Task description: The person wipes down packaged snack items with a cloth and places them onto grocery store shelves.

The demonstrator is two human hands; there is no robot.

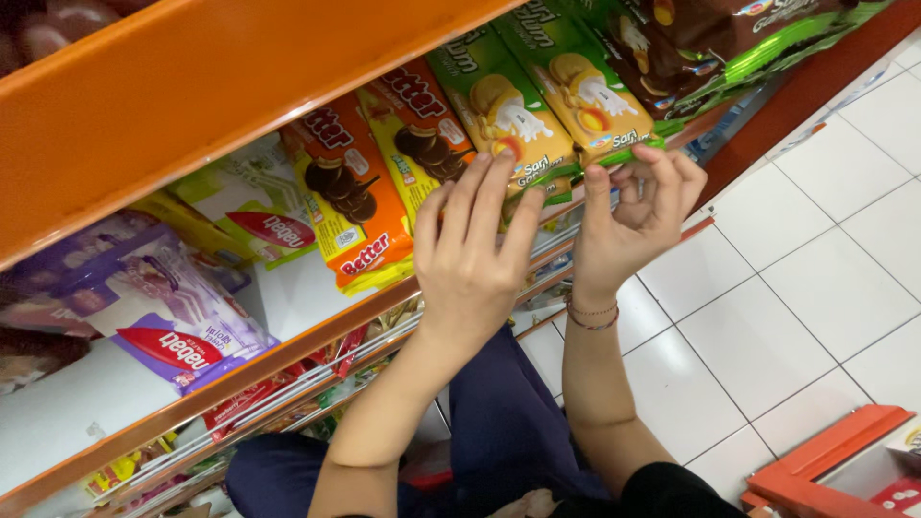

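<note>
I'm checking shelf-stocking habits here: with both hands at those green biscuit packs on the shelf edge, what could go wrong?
1. The green biscuit packs sit at the shelf's front edge; the left hand and right hand touch them only with fingertips, so one might slip down to the tiled floor.
2. The orange chocolate biscuit packs lean close alongside; nudging the green ones could push them askew.
3. Pinching the wrappers may crush the biscuits inside.

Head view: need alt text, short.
Two bare hands reach to a shop shelf's edge: the left hand touches a green biscuit pack, the right hand pinches the next green pack. Orange packs and purple packs lie leftward.
</note>
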